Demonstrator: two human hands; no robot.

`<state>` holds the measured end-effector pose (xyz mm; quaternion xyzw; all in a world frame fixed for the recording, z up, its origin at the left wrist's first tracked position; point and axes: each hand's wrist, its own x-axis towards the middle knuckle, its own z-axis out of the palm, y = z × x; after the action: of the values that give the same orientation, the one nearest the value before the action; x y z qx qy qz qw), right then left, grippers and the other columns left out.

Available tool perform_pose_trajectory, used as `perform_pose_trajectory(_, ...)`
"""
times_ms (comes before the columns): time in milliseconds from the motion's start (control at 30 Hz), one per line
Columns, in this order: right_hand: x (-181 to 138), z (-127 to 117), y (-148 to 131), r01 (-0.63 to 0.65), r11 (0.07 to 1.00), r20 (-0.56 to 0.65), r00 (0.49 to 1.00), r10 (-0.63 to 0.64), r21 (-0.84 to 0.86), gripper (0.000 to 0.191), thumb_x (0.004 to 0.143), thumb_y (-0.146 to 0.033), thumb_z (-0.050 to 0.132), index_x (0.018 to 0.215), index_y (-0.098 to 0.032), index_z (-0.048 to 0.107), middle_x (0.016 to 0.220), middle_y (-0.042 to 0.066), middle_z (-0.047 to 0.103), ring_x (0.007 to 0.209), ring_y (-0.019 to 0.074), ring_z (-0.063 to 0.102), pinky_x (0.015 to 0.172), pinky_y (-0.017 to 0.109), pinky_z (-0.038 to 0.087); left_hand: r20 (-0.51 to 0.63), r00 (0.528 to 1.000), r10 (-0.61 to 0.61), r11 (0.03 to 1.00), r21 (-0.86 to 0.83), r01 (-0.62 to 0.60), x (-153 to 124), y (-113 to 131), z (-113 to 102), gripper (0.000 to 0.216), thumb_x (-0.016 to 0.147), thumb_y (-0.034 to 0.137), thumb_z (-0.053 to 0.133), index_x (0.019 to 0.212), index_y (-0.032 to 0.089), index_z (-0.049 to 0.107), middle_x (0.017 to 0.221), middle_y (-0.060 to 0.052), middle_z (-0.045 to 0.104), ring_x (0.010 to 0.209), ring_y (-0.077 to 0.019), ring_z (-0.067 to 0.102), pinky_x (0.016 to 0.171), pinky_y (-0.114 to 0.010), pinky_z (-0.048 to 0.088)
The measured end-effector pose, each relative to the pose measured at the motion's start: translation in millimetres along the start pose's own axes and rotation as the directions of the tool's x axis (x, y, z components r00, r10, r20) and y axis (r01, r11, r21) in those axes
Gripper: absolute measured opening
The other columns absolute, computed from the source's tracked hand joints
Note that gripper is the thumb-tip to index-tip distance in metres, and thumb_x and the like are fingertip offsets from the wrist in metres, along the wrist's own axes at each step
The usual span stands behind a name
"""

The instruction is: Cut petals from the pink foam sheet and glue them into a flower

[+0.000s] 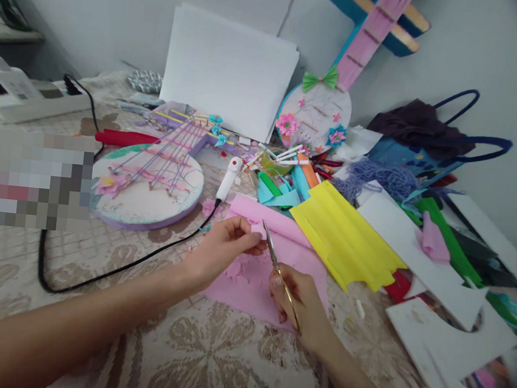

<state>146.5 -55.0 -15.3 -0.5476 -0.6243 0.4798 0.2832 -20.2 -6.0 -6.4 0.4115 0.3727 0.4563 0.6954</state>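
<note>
My left hand (223, 245) pinches a small pink paper piece (257, 229) between thumb and fingers, just above a pink sheet (250, 284) lying on the patterned cloth. My right hand (300, 302) grips gold-handled scissors (275, 259) whose blades point up and left, their tips right beside the pinched piece. A rolled pink sheet (270, 214) lies just behind both hands.
A white glue gun (229, 178) with a black cord (95, 273) lies behind my left hand. Left of it sits a round guitar-shaped craft (147, 180). Yellow paper (346, 236), white foam pieces (432, 333), green sheets and a blue bag (427, 152) crowd the right side. White sheets (229, 69) lean on the wall.
</note>
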Motion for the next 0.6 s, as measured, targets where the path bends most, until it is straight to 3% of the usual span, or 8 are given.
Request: perform_pose_trajectory(600,0.4,-1.3,1.2,-0.003,0.999,-0.01,1.0,0.003,-0.054,0.03,0.081,-0.04,0.049,0.061,-0.019,0.042,0.047,-0.007,0.036,0.037,0.0072,0.037,0.036,0.018,0.026,-0.022,1.0,-0.005,1.0,0.004,0.005,-0.6,-0.8,1.5,0.019,0.075,0.022,0.061,0.066,0.015,0.046,0.068,-0.001,0.063,0.068,-0.0106,0.06,0.068,-0.024,0.047)
